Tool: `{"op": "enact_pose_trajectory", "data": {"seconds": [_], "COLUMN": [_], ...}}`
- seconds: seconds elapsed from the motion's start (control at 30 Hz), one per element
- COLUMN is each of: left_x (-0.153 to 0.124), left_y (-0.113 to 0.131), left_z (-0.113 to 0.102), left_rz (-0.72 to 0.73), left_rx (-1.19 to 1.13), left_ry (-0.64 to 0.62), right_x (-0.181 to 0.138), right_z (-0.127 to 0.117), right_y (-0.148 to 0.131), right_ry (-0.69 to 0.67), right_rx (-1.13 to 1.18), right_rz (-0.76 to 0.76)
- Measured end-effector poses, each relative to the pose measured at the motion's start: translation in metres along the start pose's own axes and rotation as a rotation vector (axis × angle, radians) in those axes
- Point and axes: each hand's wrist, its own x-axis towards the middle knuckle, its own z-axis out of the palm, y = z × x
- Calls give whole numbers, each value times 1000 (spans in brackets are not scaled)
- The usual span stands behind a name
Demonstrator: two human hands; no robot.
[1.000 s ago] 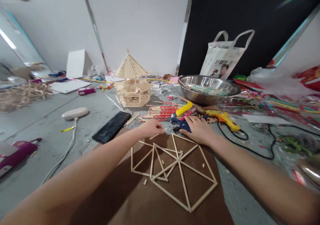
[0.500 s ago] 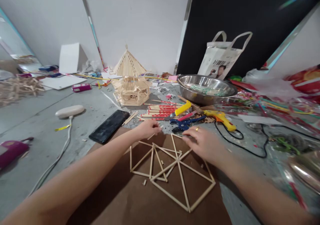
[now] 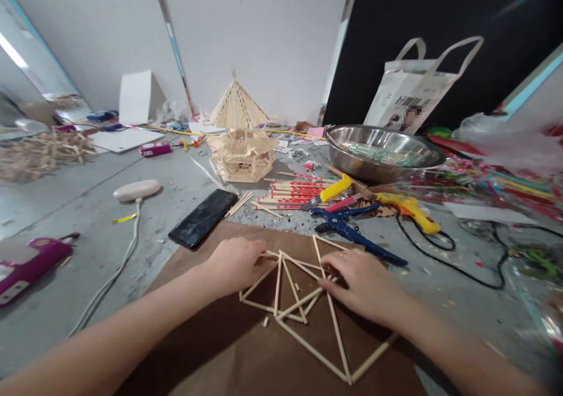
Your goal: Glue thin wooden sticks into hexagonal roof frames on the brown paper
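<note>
Flat frames of thin wooden sticks lie on a brown board. The right one, a spoked wooden stick frame, overlaps a smaller left stick frame. My left hand is closed at the smaller frame's upper edge, its fingertips around a wooden stick. My right hand, with a ring on one finger, has thumb and forefinger closed at the spoked frame's middle, where the sticks meet. It covers much of that frame's right side. Short stick offcuts lie nearby.
Beyond the board lie a black phone, blue pliers, a yellow-handled knife, red-marked sticks and a yellow glue gun with its cord. Behind stand a stick-built pavilion model and a metal basin.
My right hand has moved from the spoked frame's upper edge down to its middle. My left hand has lowered to the smaller frame's upper edge. The whole view has shifted slightly.
</note>
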Motion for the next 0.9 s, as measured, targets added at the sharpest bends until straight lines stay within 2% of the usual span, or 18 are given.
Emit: {"op": "enact_pose_trajectory", "data": {"seconds": [0.13,0.3,0.47,0.67,0.9], "left_x": [-7,-8,-8,-8,-9], "left_y": [6,9,14,16,19], "left_z": [4,5,8,10,5], "left_rz": [11,28,8,34,27], "left_rx": [35,63,115,172,175], "left_ry": [-72,-84,-88,-82,-60], "right_x": [-2,-4,-3,-4,-6], "right_z": [-2,-9,-8,-3,-9], "right_y": [-1,-3,-5,-9,-10], "right_ry": [-14,-89,-84,-72,-104], "right_rx": [52,95,61,-14,-71], "right_rz": [-17,-72,-92,-38,-9]}}
